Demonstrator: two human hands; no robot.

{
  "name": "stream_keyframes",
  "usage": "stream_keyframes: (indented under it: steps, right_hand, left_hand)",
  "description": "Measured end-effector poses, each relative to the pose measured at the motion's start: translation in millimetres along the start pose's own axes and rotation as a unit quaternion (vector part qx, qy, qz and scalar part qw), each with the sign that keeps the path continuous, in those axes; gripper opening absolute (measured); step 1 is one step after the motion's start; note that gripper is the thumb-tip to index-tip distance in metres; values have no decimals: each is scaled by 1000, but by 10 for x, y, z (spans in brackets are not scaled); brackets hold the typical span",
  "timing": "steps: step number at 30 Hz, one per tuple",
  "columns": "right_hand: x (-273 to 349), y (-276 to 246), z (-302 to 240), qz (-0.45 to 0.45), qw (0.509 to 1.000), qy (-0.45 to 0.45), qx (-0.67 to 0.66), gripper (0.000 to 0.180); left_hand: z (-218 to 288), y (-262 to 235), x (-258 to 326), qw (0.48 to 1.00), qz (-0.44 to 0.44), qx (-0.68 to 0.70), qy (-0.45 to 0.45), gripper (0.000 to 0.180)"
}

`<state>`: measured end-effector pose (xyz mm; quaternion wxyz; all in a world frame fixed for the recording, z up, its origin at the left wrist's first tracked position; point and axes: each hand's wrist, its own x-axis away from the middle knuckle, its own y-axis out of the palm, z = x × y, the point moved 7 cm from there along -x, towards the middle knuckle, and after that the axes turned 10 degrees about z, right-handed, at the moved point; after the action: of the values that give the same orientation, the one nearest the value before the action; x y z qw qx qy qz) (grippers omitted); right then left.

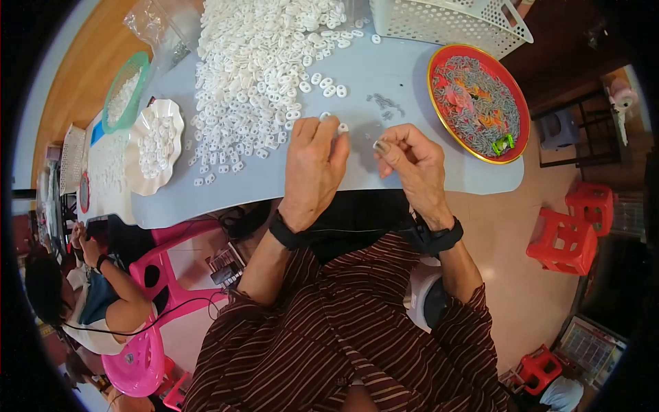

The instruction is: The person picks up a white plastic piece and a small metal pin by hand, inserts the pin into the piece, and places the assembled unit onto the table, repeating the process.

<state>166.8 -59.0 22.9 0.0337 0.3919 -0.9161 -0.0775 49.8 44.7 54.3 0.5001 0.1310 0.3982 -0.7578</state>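
Over the near edge of the table, my left hand (312, 172) is closed, its fingers curled down and the thumb drawn in beside them. A small white two-holed plastic piece (343, 128) shows right at its thumb tip; whether it is gripped I cannot tell. To the right, my right hand (419, 168) is closed in a pinch of thumb and fingers, with something tiny and pale at the tips, too small to name. Several small grey pins (386, 104) lie loose on the table just beyond. A large heap of white plastic pieces (254, 75) spreads behind my left hand.
A red round tray (433, 89) of grey pins stands at right, a white perforated basket (439, 24) behind it. On the left are a scalloped white dish (177, 120) and a green basket (141, 65). Another person (103, 288) sits at lower left; red stools (563, 240) stand at right.
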Motion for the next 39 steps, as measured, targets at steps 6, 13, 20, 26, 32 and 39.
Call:
stream_keyframes:
  steps: [6, 13, 20, 26, 32, 39]
  right_hand:
    - [9, 35, -24, -46, 998, -43, 21, 10]
    - [-7, -9, 0, -46, 999, -29, 5, 12]
    - [-37, -43, -23, -22, 993, -20, -111, 16]
    - [-63, -72, 22, 28, 982, -20, -188, 18]
    - [-6, -87, 25, -8, 995, -41, -92, 16]
    - [16, 10, 0, -26, 996, -45, -78, 15]
  left_hand:
    - [80, 183, 24, 994, -37, -85, 59, 24]
    - [9, 172, 13, 973, -89, 126, -171, 15]
    - [-14, 254, 106, 899, -91, 302, -304, 21]
    - [60, 224, 83, 923, -144, 213, -286, 19]
    - [91, 193, 7, 907, -121, 270, -299, 23]
    - [92, 220, 13, 895, -128, 274, -329, 21]
